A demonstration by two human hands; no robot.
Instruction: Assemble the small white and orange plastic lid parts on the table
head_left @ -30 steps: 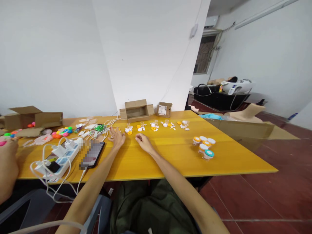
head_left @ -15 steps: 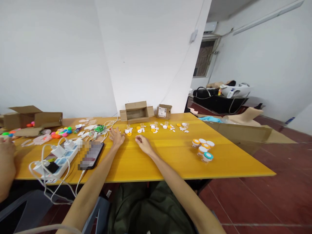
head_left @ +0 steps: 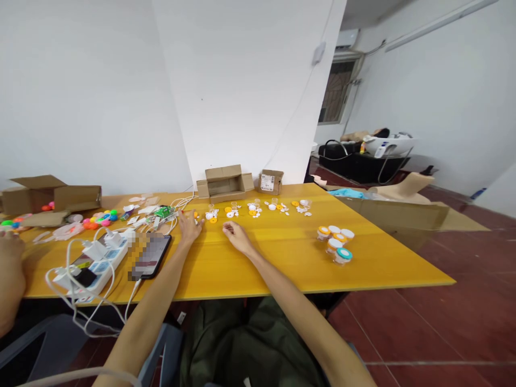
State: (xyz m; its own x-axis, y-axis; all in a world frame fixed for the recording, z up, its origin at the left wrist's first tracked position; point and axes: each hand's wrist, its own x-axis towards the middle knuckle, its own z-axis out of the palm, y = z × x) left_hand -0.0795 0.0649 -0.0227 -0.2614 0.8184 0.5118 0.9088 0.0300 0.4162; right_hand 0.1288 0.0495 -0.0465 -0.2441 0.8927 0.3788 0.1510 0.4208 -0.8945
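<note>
Left hand (head_left: 190,228) held over the left end of the row of parts (head_left: 272,207), fingers parted and bent; an orange disc (head_left: 195,215) is seen just beside the fingertips — whether anything is gripped cannot be told. Right hand (head_left: 237,237) placed near the table edge of the same row, fingers curled in loosely; the inside of the curl is hidden, so its hold cannot be told either.

Parts are laid out in small clusters across the table (head_left: 250,269): white and orange discs, small white bits, clear cups (head_left: 257,202). Two cartons (head_left: 226,186) are set behind the row, against the wall.

Lidded jars (head_left: 343,256) are grouped well to the right — orange, white and one teal lid. To the left, a phone (head_left: 156,257) and a power strip (head_left: 105,266) are seen, beside white cables (head_left: 183,203). Another person's arm (head_left: 10,274) is partly shown at far left.
</note>
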